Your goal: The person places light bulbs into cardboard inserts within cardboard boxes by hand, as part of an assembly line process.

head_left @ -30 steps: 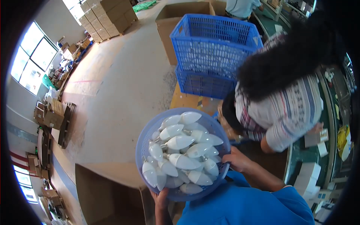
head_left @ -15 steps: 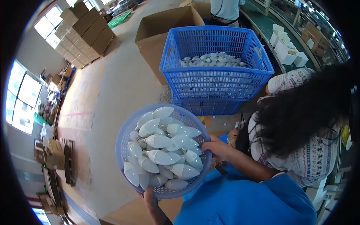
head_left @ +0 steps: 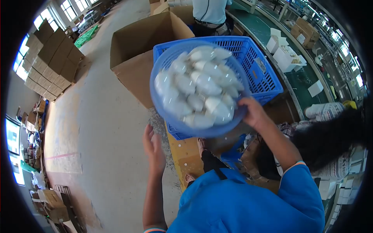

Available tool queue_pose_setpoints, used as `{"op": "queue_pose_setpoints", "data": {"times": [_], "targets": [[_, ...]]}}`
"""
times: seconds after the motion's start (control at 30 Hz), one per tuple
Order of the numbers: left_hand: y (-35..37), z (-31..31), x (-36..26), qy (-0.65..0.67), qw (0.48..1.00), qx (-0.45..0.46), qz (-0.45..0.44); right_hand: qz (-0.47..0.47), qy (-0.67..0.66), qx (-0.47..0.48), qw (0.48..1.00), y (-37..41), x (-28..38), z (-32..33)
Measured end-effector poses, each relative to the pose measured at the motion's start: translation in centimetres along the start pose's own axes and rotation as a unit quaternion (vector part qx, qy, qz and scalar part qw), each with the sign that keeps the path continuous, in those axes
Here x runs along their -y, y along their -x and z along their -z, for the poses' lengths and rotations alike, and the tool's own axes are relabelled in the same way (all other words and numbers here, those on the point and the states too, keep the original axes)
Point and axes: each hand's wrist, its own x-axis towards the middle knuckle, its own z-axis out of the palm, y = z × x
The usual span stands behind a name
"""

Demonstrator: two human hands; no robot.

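Observation:
A round blue plastic basket (head_left: 155, 110) is heaped with white candle-shaped light bulbs (head_left: 206, 83). My right hand (head_left: 254, 112) grips its right rim. Off the basket's lower left side, my left hand (head_left: 154, 149) is apart from it, fingers extended and holding nothing. The basket hangs in front of a large blue crate (head_left: 266, 79) and hides most of it, including what lies inside.
A big open cardboard box (head_left: 134, 72) stands left of the crate. On the right, a green conveyor (head_left: 299, 87) carries white boxes (head_left: 285, 58). A co-worker (head_left: 334, 136) sits close on my right; another person (head_left: 210, 13) stands beyond the crate.
The basket of bulbs has moved forward and right, from in front of my body to over the crate. My left hand has let go of its rim; my right hand still holds it.

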Motion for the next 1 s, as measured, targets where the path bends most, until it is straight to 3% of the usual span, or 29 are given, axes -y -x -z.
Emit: {"op": "queue_pose_setpoints", "data": {"times": [0.07, 0.13, 0.2, 0.27, 0.33, 0.4, 0.57, 0.63, 0.67, 0.73, 0.77, 0.83, 0.87, 0.93, 0.97, 1.0], "targets": [[-3.5, -2.4, 1.2, -0.244, 0.969, 0.041, 0.024, 0.021, 0.039, -0.008, 0.999, -4.9, 3.1, 0.7], [-6.2, -4.2, 3.8, -0.259, 0.966, 0.005, 0.018, 0.044, 0.074, -0.007, 0.996, -10.1, 5.2, 1.2], [-9.1, -5.0, 6.1, -0.280, 0.959, -0.026, 0.014, 0.043, 0.157, -0.065, 0.985, -15.4, 5.8, 2.3], [-10.9, -5.8, 7.4, -0.327, 0.943, -0.040, 0.039, 0.035, 0.151, -0.073, 0.985, -20.5, 5.2, 4.6], [-12.3, -6.7, 7.9, -0.323, 0.943, -0.041, 0.061, -0.009, 0.224, -0.152, 0.963, -25.6, 4.3, 7.2], [-12.9, -7.2, 8.2, -0.323, 0.941, -0.043, 0.088, -0.032, 0.272, -0.169, 0.947, -27.9, 3.4, 7.3], [-13.4, -7.1, 8.8, -0.352, 0.932, -0.064, 0.050, -0.108, 0.407, -0.169, 0.891, -31.6, 1.6, 6.7], [-13.4, -7.1, 9.1, -0.351, 0.932, -0.071, 0.059, -0.100, 0.526, -0.144, 0.832, -32.2, 2.1, 5.3], [-13.3, -7.2, 9.2, -0.347, 0.932, -0.077, 0.063, -0.102, 0.528, -0.142, 0.831, -32.5, 2.5, 4.4], [-13.3, -7.4, 9.2, -0.349, 0.931, -0.082, 0.069, -0.047, 0.684, -0.061, 0.725, -33.7, 3.4, 2.5], [-13.4, -7.4, 9.1, -0.350, 0.930, -0.085, 0.075, -0.046, 0.685, -0.058, 0.725, -35.1, 3.2, 2.1], [-13.4, -7.2, 9.2, -0.353, 0.929, -0.082, 0.077, 0.053, 0.862, 0.028, 0.503, -37.8, 2.4, 1.5], [-13.3, -7.2, 9.3, -0.354, 0.929, -0.076, 0.080, 0.055, 0.863, 0.031, 0.501, -37.8, 2.1, 0.3], [-13.1, -7.2, 10.0, -0.368, 0.924, -0.085, 0.063, 0.136, 0.890, 0.078, 0.428, -37.3, 0.5, -4.0], [-13.1, -7.1, 10.2, -0.383, 0.918, -0.089, 0.044, 0.138, 0.890, 0.081, 0.428, -37.1, -0.5, -5.5], [-13.1, -7.1, 10.0, -0.383, 0.918, -0.093, 0.043, 0.160, 0.912, 0.074, 0.372, -36.8, -1.5, -6.8]]}}
